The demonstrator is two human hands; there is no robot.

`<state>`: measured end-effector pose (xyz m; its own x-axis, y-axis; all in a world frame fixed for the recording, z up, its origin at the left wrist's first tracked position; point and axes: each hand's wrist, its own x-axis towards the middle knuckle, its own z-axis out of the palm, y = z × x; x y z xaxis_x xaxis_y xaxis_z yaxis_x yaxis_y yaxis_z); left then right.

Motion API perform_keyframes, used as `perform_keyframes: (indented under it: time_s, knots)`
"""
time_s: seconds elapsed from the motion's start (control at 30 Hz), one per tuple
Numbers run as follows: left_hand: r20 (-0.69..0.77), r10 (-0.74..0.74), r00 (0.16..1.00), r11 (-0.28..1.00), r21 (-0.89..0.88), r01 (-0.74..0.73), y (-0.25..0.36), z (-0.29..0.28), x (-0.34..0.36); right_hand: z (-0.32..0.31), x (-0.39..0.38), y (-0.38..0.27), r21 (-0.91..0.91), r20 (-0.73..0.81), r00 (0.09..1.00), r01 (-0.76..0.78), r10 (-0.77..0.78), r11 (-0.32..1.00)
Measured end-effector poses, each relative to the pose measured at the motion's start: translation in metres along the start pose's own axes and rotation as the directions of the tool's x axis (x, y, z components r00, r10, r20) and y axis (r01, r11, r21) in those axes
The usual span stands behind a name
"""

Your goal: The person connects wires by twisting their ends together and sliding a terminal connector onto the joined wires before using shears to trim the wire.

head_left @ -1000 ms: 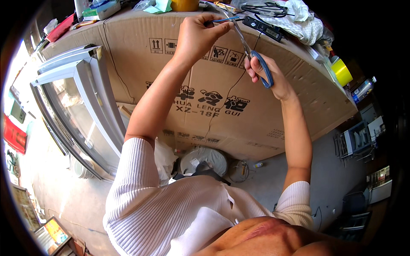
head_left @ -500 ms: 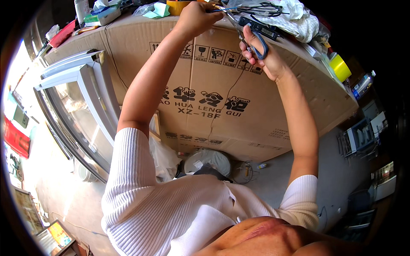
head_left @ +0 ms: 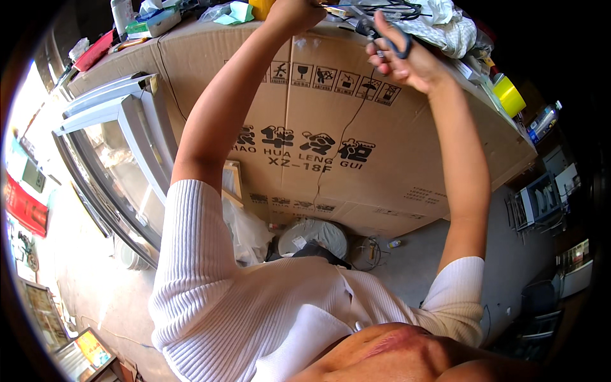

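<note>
My left hand is raised at the top edge, its fingers closed on a thin blue strand, a wire perhaps; the fingertips are partly hidden. My right hand grips the dark-blue-handled scissors, its thumb up; the blades point away toward the top of the large cardboard box. Near both hands on that surface are black cables, a white crumpled cloth, a yellow container and pale green paper.
Framed glass panels lean at the left. A green-and-white tray, red tray, yellow tape roll and bottle lie along the box top. A grey round bundle, coiled wire and metal rack stand below.
Both hands have moved up and away from my body. The scissors have drawn right, apart from my left hand, whose fingertips have neared the top edge of the picture.
</note>
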<state>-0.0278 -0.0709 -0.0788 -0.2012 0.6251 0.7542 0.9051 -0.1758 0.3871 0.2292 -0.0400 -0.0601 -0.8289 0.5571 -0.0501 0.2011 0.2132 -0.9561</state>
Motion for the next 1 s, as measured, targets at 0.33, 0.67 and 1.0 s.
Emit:
perform_keyframes:
  time_s: [0.33, 0.67, 1.0]
  knots:
    - [-0.014, -0.235, 0.972, 0.775, -0.606, 0.179, 0.042, -0.035, -0.093, -0.129, -0.115, -0.012, -0.779, -0.357, 0.877, -0.089, -0.322, 0.620]
    - [0.593, -0.135, 0.794, -0.070, -0.805, 0.590, 0.085, -0.009, -0.154, -0.206, -0.044, 0.037, -0.951, -0.223, 0.907, -0.123, -0.356, 0.283]
    - [0.720, -0.112, 0.685, -0.298, -0.682, 0.668, 0.096, 0.022, -0.203, 0.001, -0.057, 0.084, -0.450, -0.243, 0.756, 0.467, -0.608, 0.761]
